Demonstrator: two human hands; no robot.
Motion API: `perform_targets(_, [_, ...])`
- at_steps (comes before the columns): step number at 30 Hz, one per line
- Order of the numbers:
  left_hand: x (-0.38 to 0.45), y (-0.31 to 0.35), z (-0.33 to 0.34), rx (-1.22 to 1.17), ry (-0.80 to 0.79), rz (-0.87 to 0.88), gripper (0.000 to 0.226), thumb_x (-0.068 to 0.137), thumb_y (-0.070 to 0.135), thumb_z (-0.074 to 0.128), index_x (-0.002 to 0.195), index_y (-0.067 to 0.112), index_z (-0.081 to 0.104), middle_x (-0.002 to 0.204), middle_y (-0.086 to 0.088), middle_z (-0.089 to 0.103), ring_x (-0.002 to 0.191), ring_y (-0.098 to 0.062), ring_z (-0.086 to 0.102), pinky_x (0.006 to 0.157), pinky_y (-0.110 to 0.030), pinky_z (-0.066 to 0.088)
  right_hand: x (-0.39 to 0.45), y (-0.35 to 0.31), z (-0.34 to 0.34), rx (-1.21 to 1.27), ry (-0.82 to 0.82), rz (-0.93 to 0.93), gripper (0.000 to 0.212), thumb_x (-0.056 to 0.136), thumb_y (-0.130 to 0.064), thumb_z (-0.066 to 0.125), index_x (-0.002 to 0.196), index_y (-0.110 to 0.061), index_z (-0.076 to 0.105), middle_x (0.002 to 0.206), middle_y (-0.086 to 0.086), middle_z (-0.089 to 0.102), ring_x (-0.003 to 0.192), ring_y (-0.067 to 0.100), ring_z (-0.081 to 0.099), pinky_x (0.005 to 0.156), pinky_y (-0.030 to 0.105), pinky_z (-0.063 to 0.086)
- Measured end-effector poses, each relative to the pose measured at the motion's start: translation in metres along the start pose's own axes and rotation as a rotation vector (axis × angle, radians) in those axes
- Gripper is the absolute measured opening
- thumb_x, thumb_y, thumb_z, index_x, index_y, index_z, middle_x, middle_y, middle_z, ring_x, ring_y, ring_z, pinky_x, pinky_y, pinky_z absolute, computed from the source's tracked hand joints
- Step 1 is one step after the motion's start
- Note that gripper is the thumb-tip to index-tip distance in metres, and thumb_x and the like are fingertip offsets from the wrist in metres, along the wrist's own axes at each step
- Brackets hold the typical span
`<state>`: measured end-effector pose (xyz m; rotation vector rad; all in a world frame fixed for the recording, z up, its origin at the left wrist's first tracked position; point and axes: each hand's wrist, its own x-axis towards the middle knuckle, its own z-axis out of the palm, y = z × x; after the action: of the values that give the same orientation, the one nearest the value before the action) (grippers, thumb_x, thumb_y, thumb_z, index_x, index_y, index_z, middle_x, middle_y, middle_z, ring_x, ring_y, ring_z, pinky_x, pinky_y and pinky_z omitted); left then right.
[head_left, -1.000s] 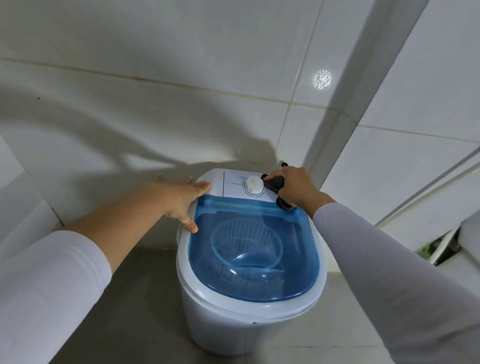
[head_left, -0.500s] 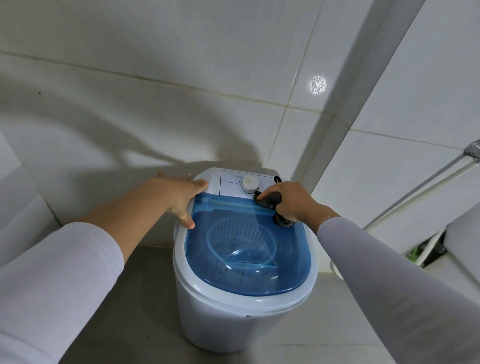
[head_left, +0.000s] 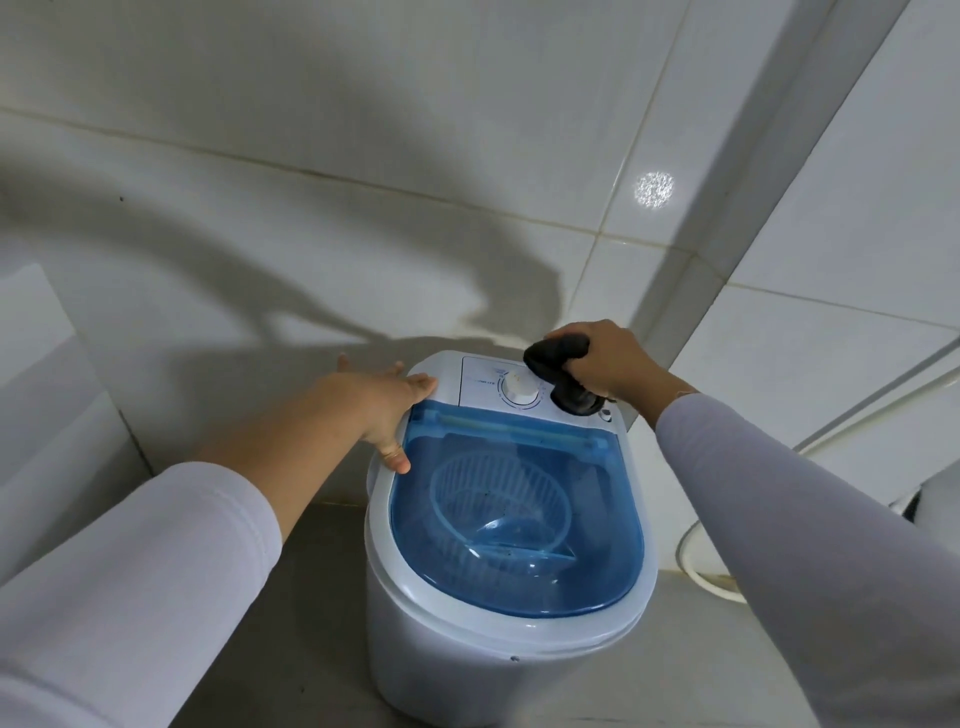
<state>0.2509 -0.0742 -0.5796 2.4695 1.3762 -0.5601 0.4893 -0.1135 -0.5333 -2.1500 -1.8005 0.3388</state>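
Black hose (head_left: 560, 352) gripped by right hand (head_left: 610, 364) beside dial (head_left: 519, 391) — left hand (head_left: 378, 405) flat on washer (head_left: 441, 649) rim.

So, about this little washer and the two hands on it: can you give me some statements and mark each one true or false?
The right hand grips the black hose piece. True.
The blue lid stands open. False: it lies shut on the washer.
The left hand rests with straight fingers on the washer's rim. True.
The tub holds laundry. False: only a plastic basket shows through the lid.
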Motion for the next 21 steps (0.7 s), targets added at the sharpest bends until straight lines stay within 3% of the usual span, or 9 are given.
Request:
perform_targets(7, [0.004,-0.005,0.002,0.006,0.004,0.018,0.119,0.071,0.043,0.078,0.151,0.024,-0.007,0.161,0.002,-0.003,0.148,-0.017,-0.009,0.111,-0.068,-0.002,0.005,-0.023,0.031,-0.152,-0.058,-0.054,0.047,0.081,0.001,0.044,0.12,-0.017,0.064,0.122,0.013,0.062,0.11,0.031,0.056,0.082,0.029,0.043])
perform_targets(15, [0.001,-0.006,0.004,-0.026,0.008,0.026,0.117,0.073,0.043,0.076,0.151,0.024,-0.008,0.161,0.0,-0.004,0.148,-0.019,-0.009,0.111,-0.067,-0.004,-0.008,-0.012,0.036,-0.179,-0.016,-0.17,0.052,0.074,0.01,0.048,0.115,-0.018,0.067,0.115,0.006,0.063,0.109,0.027,0.056,0.085,0.023,0.038])
perform_targets(21, [-0.002,-0.004,0.005,-0.019,0.031,0.021,0.113,0.074,0.044,0.075,0.152,0.023,-0.004,0.161,0.0,0.001,0.148,-0.018,-0.008,0.111,-0.067,-0.004,-0.018,-0.012,0.021,-0.281,-0.156,-0.199,0.048,0.077,0.007,0.047,0.109,-0.02,0.069,0.115,0.005,0.064,0.109,0.027,0.056,0.09,0.028,0.043])
